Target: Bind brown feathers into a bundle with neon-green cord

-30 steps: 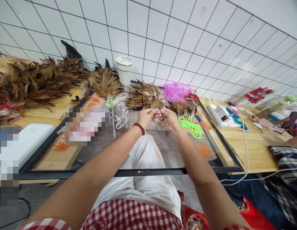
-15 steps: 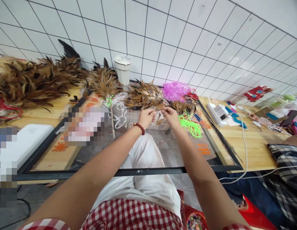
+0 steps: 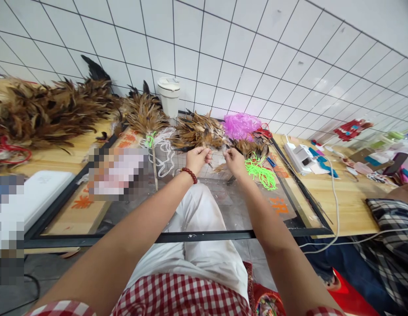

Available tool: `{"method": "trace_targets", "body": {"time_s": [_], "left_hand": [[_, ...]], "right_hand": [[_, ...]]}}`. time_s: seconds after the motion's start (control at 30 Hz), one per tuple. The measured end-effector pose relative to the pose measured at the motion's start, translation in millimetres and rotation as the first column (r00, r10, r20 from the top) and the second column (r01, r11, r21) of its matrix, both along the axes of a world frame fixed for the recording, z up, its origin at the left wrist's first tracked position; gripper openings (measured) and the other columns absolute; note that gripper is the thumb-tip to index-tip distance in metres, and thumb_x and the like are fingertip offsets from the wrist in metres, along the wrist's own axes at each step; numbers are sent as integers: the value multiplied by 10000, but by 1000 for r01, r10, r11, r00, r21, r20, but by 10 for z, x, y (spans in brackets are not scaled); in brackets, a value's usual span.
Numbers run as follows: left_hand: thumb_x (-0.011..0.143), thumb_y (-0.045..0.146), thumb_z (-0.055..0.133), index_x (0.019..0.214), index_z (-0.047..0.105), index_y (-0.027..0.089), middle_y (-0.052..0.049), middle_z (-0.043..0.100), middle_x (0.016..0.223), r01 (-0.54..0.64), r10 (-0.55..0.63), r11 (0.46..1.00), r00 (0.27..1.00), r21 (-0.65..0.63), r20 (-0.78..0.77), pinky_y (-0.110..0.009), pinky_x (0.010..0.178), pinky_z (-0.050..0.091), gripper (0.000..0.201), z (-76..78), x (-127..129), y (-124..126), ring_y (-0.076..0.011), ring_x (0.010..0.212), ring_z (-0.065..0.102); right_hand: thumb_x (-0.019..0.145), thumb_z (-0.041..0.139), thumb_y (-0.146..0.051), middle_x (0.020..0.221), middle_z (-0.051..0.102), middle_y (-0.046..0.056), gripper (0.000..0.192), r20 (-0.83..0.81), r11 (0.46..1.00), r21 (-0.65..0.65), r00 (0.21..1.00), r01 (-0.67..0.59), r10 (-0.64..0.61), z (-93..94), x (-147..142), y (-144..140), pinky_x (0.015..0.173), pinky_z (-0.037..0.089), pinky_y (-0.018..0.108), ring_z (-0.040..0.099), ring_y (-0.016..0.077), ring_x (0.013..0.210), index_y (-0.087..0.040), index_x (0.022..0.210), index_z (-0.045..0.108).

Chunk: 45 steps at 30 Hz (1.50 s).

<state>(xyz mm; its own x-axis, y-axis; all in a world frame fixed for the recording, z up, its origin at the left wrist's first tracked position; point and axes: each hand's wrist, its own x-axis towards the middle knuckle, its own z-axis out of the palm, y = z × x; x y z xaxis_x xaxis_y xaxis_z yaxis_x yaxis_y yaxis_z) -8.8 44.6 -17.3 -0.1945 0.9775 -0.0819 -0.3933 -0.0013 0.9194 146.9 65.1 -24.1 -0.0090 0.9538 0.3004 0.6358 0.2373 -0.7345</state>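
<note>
My left hand (image 3: 198, 160), with a dark red bead bracelet (image 3: 190, 175) at the wrist, is closed in a pinch on what looks like a small feather; a thin dark tip (image 3: 210, 165) shows below the fingers. My right hand (image 3: 235, 161) is also closed in a pinch, a little apart from the left; what lies in its fingertips is too small to make out. Behind both hands lies a pile of brown feathers (image 3: 200, 131). Some loose pale-brown feathers (image 3: 220, 168) lie below and between the hands. Bright green cord (image 3: 261, 174) rests beside my right hand.
A feather duster (image 3: 146, 112) with a stick handle, white string (image 3: 166, 153) and a lidded white cup (image 3: 169, 96) stand left of the pile. Pink plastic (image 3: 242, 125) lies right. The black-framed glass top (image 3: 204, 236) fronts me. A person's plaid sleeve (image 3: 386, 215) shows at right.
My hands have moved apart from close together, the left slightly left and the right slightly right. The brown feather that showed above the fingertips between them is no longer visible there.
</note>
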Motion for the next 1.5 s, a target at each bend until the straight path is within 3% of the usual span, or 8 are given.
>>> {"method": "trace_targets", "body": {"time_s": [0.1,0.2,0.33,0.8,1.07,1.2,1.37,1.5], "left_hand": [[771,133,648,700,640,93,-37,658,674,47,-46,998,999,-34,26,-209,548,512,83,29,9,-23,-82,544,612],[767,146,667,691,635,92,-51,667,661,115,-112,991,993,-69,45,-236,556,524,99,65,29,-62,-109,551,633],[736,181,718,693,644,93,-60,669,640,171,-167,981,985,-93,40,-244,527,519,123,94,51,-105,-130,541,639],[731,155,695,644,642,91,-37,621,551,178,-186,981,977,-81,-101,-253,506,519,120,-12,64,-50,-104,456,576],[699,150,693,514,602,154,7,547,451,126,-104,992,903,26,-417,-163,395,378,206,-114,21,21,-69,399,473],[775,184,650,594,613,127,-19,590,516,236,-241,970,958,-48,-153,-177,409,404,193,-14,-10,-34,-75,411,508],[783,193,672,670,645,91,-64,636,570,551,-546,821,834,-151,73,-184,441,455,154,98,-57,-97,-95,453,579],[770,210,704,722,666,79,-84,667,615,632,-619,760,775,-156,124,-189,486,490,144,106,-70,-117,-106,502,621]], "right_hand": [[731,665,-424,597,560,-28,257,-536,972,-185,844,-142,21,26,-51,0,604,454,260,552,121,583,-186,754,570],[573,789,-421,625,604,-23,367,-729,937,-200,683,-287,53,64,-134,-49,587,477,236,583,103,588,-179,756,582],[551,795,-369,664,626,-22,376,-739,958,-122,668,-258,86,59,-229,-85,637,533,268,608,110,607,-189,796,574],[761,580,-265,797,642,6,137,-195,975,174,966,-135,169,57,-242,-192,735,511,278,622,142,735,-213,888,568],[718,654,-370,837,636,-17,308,-575,981,76,796,-178,189,-48,-225,-62,700,534,284,627,125,714,-228,974,557],[652,740,-466,888,646,11,411,-656,953,-50,730,-298,194,39,-151,-79,678,509,264,604,119,739,-207,939,599],[631,741,-585,598,552,-20,446,-767,715,-208,565,-667,304,128,-83,-157,583,490,291,519,117,557,-172,747,618],[584,812,-481,572,552,-35,379,-810,755,-192,536,-627,239,135,-105,-151,519,461,248,493,99,523,-180,763,668]]}}
